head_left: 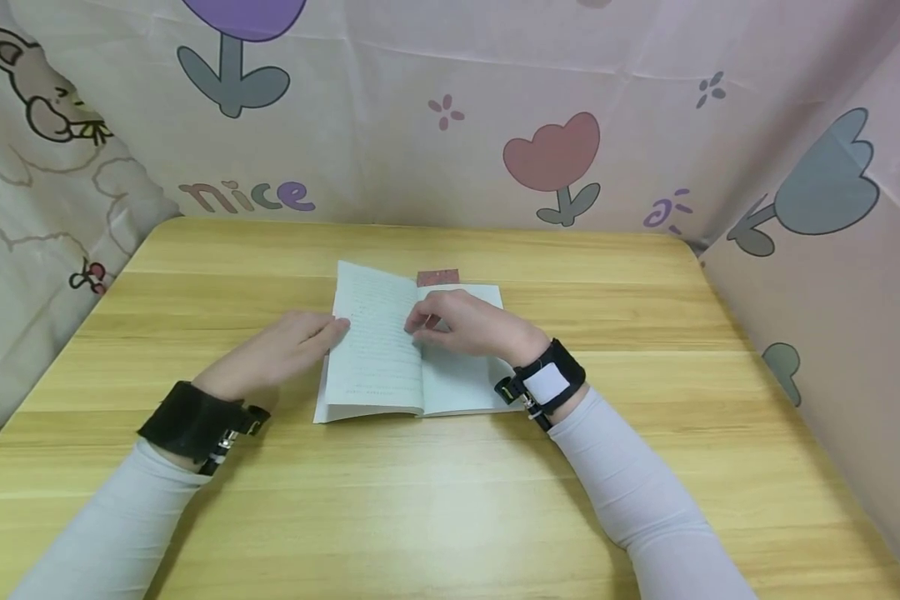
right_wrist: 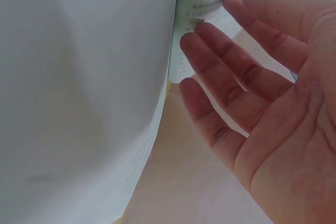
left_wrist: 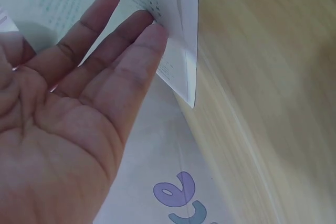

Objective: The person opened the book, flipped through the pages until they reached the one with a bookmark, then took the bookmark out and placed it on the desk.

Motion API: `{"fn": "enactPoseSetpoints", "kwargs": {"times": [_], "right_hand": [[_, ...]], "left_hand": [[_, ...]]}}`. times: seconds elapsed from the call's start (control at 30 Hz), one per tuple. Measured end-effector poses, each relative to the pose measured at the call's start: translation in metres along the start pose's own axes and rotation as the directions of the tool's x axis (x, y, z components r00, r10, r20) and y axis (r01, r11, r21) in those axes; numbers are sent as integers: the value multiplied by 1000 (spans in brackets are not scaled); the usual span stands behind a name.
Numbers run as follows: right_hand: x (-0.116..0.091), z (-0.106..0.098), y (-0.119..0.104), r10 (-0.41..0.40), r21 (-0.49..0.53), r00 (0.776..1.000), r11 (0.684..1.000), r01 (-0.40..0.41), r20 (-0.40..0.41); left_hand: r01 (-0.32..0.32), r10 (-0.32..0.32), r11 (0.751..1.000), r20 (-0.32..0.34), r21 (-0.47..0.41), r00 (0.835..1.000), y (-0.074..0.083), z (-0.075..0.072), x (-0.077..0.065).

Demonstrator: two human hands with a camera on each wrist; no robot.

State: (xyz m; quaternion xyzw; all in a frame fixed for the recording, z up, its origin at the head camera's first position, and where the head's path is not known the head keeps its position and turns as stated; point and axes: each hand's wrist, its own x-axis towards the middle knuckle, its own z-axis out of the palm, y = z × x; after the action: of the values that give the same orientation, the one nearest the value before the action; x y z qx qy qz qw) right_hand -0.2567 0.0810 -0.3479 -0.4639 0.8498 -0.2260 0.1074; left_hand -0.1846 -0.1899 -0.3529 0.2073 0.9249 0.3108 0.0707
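Note:
An open book (head_left: 378, 350) with printed text on its left page and a mostly blank right page (head_left: 457, 379) lies on the wooden table. My left hand (head_left: 292, 346) is at the book's left edge, fingertips touching the raised page; the left wrist view shows its fingers extended beside the page edge (left_wrist: 181, 40). Over the inner fold my right hand (head_left: 468, 321) hovers with loosely bent fingers. Nothing sits between those fingers (right_wrist: 226, 93) in the right wrist view. A dark red piece (head_left: 438, 277) sticks out past the book's top edge.
The wooden table (head_left: 450, 500) extends around the book. Behind it and along both sides hangs a pale curtain (head_left: 390, 125) printed with flowers, a mouse and the word "nice". Both wrists wear black straps (head_left: 191, 421) with small cameras.

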Motion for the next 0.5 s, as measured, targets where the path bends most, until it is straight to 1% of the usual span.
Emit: {"fn": "enactPoseSetpoints", "kwargs": {"times": [0.3,0.4,0.5], "right_hand": [[0,3,2,18,-52,1000,998,-17,9],[0,3,1,24,-65,1000,998,-22,20],[0,4,0,33,-83,999,996,-31,27]], "left_hand": [[-20,21,999,-20,42,1000,-2,-2,0],[-12,14,998,-28,54,1000,-2,-3,-1],[16,-14,998,-44,64,999,-2,-4,-1]]}}
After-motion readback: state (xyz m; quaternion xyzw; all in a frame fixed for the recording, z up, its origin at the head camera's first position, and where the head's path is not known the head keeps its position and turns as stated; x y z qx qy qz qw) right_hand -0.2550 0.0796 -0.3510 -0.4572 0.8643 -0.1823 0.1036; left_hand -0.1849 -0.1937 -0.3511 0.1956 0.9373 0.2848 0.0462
